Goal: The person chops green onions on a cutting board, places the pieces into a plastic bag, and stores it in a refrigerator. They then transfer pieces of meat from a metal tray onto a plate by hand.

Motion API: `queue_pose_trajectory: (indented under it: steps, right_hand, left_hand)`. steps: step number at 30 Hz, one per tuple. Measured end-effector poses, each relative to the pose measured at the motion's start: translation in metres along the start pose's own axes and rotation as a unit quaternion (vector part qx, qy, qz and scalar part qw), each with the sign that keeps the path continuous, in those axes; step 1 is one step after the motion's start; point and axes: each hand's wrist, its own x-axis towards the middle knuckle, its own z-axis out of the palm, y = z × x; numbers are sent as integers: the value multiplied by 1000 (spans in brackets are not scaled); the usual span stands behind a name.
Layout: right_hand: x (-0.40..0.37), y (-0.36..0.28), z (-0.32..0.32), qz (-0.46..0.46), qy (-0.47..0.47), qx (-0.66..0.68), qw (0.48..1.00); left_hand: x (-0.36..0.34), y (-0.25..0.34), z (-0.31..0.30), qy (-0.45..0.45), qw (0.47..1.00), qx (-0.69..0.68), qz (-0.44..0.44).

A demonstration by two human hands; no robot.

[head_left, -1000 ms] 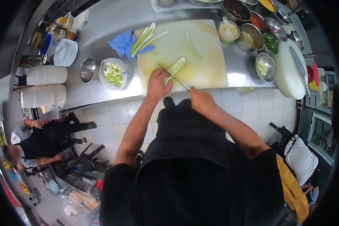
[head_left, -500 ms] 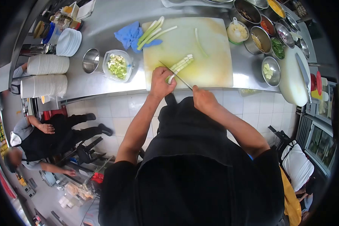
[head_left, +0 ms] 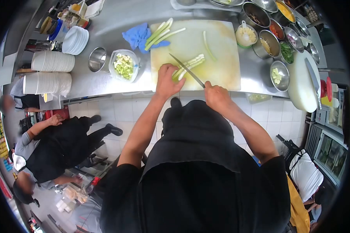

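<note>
My right hand (head_left: 217, 95) is wrapped round the handle of a knife (head_left: 187, 70). The blade slants up and left across a bundle of pale green scallion stalks (head_left: 195, 62) on the cutting board (head_left: 225, 50). At the near end of the bundle, my left hand (head_left: 168, 82) holds the stalks with bent fingers and thumb, left of the blade. More whole scallions (head_left: 162, 34) lie at the board's upper left, partly on a blue cloth (head_left: 137, 37). One loose stalk (head_left: 208, 46) rests farther right.
Left of the board stand a tub of chopped scallion (head_left: 123, 66), a metal bowl (head_left: 97, 59) and stacked white bowls (head_left: 46, 83). Several ingredient bowls and a small bowl of pale pieces (head_left: 280, 75) stand right. A second knife (head_left: 312, 72) lies on another board (head_left: 299, 91). People (head_left: 54, 151) are behind at left.
My left hand has loosened slightly, its thumb now farther out along the stalks. The knife and right hand have shifted slightly right, the blade showing more fully. A person at left has moved.
</note>
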Motion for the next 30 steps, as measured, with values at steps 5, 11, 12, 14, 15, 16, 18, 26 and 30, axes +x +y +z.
queue_pose_trajectory:
  steps: [5,11,12,14,15,16,18,26,30]
  right_hand:
    - [-13,-9,-13,-13,-32,16,999]
    - [-7,-16,-32,5,-112,5,994]
    - [-6,-18,-33,5,-114,6,993]
    - [-6,-20,-35,10,-120,-1,993]
    - [-5,-20,-32,9,-123,0,992]
    - [-3,-18,-25,5,-107,-2,994]
    - [-3,-12,1,0,-93,-4,996]
    - [3,8,20,-32,-20,10,999]
    - [-2,-3,14,-40,36,54,997]
  left_hand:
    - [-4,-3,-3,-8,999,31,9]
    - [-8,-11,10,18,999,32,-7]
    - [-8,-11,10,16,999,32,-9]
    - [-9,-11,11,21,999,33,-5]
    - [-8,-12,12,20,999,33,-8]
    - [-8,-13,13,30,999,32,1]
    - [-11,-14,12,40,999,32,8]
    - [-22,-12,-15,48,998,49,8]
    - [-32,-31,-22,10,997,80,-2]
